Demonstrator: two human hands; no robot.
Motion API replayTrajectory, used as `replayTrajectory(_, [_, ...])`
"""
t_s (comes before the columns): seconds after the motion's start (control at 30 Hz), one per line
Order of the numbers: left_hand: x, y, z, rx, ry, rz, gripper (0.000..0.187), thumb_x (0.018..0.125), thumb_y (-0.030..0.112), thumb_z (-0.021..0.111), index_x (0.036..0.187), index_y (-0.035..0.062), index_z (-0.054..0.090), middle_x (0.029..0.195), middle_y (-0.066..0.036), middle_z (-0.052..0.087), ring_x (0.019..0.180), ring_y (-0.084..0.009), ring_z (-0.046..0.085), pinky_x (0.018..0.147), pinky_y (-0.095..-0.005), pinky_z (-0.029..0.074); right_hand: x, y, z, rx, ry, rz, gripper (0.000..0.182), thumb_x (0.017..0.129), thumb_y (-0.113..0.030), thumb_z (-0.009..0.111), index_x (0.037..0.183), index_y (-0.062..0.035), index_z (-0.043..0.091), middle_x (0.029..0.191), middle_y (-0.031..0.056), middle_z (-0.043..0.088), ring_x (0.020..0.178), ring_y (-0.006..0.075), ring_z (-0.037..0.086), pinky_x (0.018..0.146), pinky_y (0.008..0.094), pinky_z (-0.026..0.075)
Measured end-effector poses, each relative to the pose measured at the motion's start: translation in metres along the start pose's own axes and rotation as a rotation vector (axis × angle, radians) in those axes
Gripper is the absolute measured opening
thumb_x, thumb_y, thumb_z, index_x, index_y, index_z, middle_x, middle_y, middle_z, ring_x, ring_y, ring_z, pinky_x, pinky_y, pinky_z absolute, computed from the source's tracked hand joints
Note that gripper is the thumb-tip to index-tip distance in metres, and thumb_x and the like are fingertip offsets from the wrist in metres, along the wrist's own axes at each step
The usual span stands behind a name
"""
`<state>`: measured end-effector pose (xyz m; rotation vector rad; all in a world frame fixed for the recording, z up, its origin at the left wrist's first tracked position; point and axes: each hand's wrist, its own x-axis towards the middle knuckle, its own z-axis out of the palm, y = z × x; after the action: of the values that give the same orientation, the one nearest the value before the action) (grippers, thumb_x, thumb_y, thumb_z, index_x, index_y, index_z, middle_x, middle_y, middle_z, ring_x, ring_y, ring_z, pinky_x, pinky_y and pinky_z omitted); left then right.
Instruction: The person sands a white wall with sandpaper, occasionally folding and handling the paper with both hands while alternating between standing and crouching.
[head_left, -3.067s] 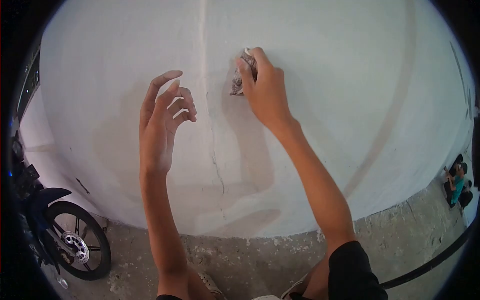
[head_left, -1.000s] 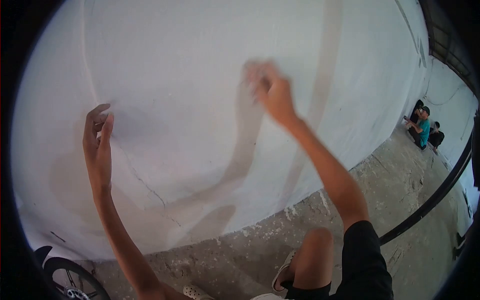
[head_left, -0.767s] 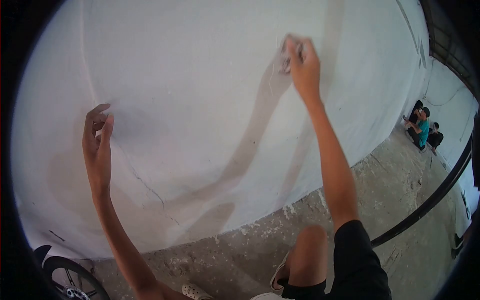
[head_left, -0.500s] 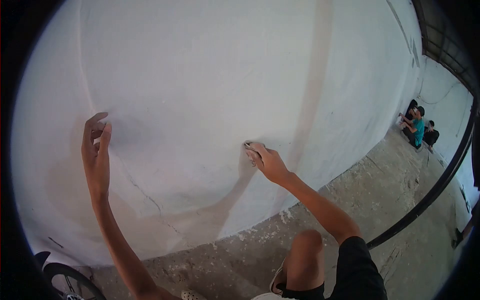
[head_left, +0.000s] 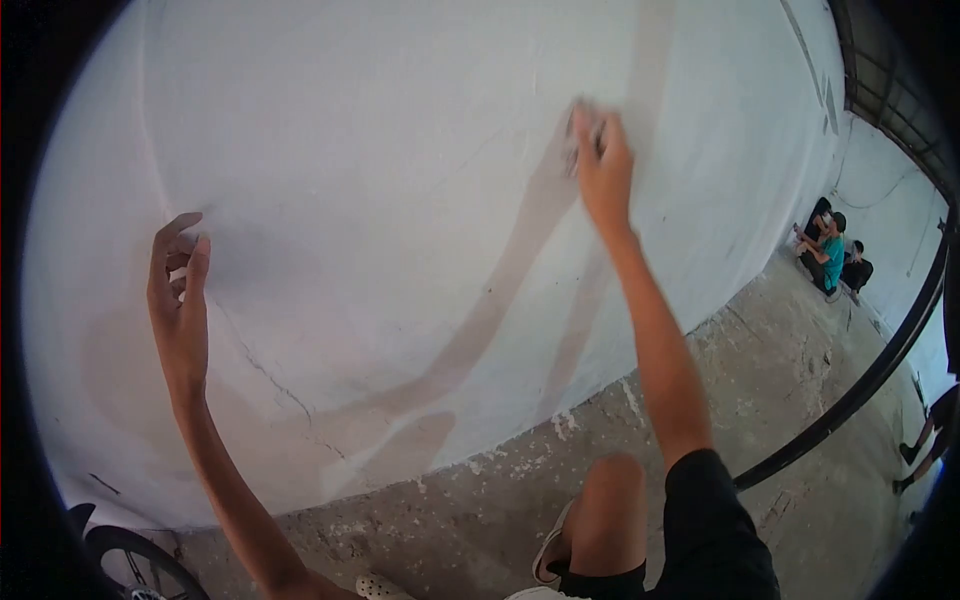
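Note:
A white wall (head_left: pixel 380 180) fills most of the view, with a thin crack running down its lower left part. My left hand (head_left: pixel 182 300) is raised close to the wall at the left, its fingers curled and the thumb near them; a small pale thing may lie between them, too unclear to name. Higher up and right of the middle, my right hand (head_left: pixel 602 160) is at the wall, blurred, with its fingers bent round something small that I cannot make out.
Part of a black wheel (head_left: pixel 140 565) shows at the bottom left. A dark curved tube (head_left: pixel 850 410) crosses the right side. Several people (head_left: pixel 830 255) sit by the far wall, and another person's legs (head_left: pixel 930 440) show at the right edge. The floor (head_left: pixel 470 520) is rough concrete.
My right hand has moved up and to the right along the wall. My left hand has shifted slightly left in view. Another person's legs have come further into view at the right edge.

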<state>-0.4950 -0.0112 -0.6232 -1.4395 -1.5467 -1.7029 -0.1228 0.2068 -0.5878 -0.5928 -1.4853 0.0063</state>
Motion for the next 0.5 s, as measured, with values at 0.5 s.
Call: replayTrajectory(0.5, [0.000, -0.001, 0.000, 0.006, -0.062, -0.024, 0.029, 0.096, 0.033, 0.059, 0.119, 0.0150, 0.064, 0.096, -0.001, 0.058, 0.092, -0.0149, 0.053, 0.081, -0.0307, 0.044, -0.023, 0.022, -0.009, -0.069, -0.060, -0.048, 0.016, 0.103, -0.019, 0.051, 0.106, -0.0031, 0.055, 0.065, 0.0073, 0.059, 0.053, 0.0129, 0.057, 0.050, 0.0274, 0.046])
